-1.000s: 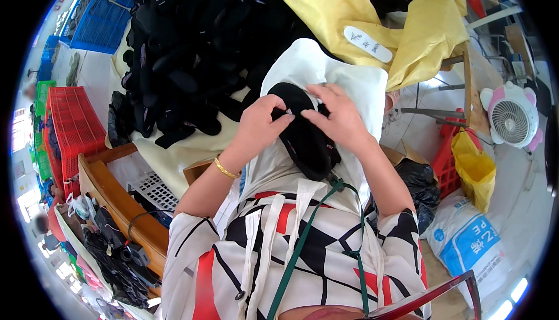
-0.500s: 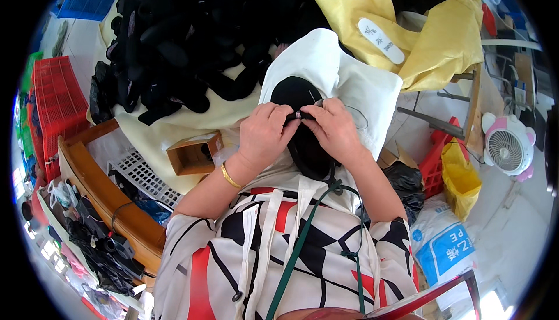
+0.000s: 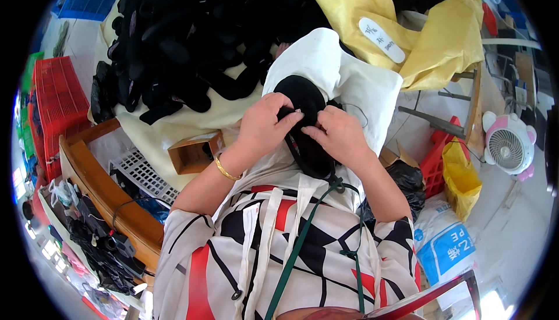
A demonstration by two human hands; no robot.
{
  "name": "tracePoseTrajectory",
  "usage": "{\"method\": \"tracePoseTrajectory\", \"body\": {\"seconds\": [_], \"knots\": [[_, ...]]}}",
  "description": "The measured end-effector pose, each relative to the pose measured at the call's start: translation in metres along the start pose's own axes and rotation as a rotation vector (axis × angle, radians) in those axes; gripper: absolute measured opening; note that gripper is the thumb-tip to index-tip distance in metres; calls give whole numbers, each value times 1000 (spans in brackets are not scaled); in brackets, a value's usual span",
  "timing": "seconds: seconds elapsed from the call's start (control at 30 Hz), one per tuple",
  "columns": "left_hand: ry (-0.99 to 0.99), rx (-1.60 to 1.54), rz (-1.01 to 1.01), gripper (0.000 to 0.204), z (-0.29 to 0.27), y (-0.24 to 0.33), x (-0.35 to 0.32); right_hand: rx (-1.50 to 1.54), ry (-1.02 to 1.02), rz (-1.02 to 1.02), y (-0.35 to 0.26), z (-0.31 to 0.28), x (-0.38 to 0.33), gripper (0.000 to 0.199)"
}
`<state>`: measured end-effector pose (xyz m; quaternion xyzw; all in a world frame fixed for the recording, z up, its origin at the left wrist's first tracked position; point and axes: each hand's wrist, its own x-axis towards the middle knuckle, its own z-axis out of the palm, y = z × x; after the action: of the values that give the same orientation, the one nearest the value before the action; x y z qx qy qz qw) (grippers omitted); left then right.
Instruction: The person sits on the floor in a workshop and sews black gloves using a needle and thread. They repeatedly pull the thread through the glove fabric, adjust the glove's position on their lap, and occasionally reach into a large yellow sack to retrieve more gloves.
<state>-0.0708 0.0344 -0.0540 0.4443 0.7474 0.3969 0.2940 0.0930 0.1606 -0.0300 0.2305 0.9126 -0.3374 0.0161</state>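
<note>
A black cloth shoe [image 3: 301, 89] lies on white cloth [image 3: 311, 52] over my lap, its rounded toe pointing away from me. My left hand [image 3: 265, 127] is closed on the shoe's upper at the opening, thumb and forefinger pinching the edge beside a tiny shiny piece. To the right of it, my right hand [image 3: 339, 137] presses against the same upper with curled fingers pinched together. Whatever its fingertips hold is too small to make out. A thin dark thread [image 3: 362, 110] loops over the white cloth beyond my right hand.
A large heap of black shoes [image 3: 174, 46] lies beyond on pale cloth. A white insole [image 3: 381, 39] rests on yellow cloth [image 3: 442, 46]. Left are a small cardboard box [image 3: 189, 158], a white plastic basket [image 3: 145, 174] and a wooden frame [image 3: 110, 203]. A white-pink fan [image 3: 505, 148] stands right.
My hands have drawn slightly apart at the shoe's opening. The right hand has come a little lower and nearer to me, and more of the shoe's upper shows between them.
</note>
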Motion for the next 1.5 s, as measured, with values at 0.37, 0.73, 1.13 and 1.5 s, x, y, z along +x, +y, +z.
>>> {"method": "tracePoseTrajectory", "body": {"seconds": [0.37, 0.73, 1.13, 1.5], "knots": [[-120, -412, -458, 28, 0, 11, 11, -155, 512, 11, 36, -5, 2, 22], [-25, -342, -437, 27, 14, 7, 15, 2072, 412, -24, 10, 36, 4, 38], [20, -399, -400, 28, 28, -15, 5, 2061, 445, 28, -10, 30, -58, 36], [181, 292, 318, 8, 15, 20, 6, 608, 753, 24, 9, -7, -95, 19]]}}
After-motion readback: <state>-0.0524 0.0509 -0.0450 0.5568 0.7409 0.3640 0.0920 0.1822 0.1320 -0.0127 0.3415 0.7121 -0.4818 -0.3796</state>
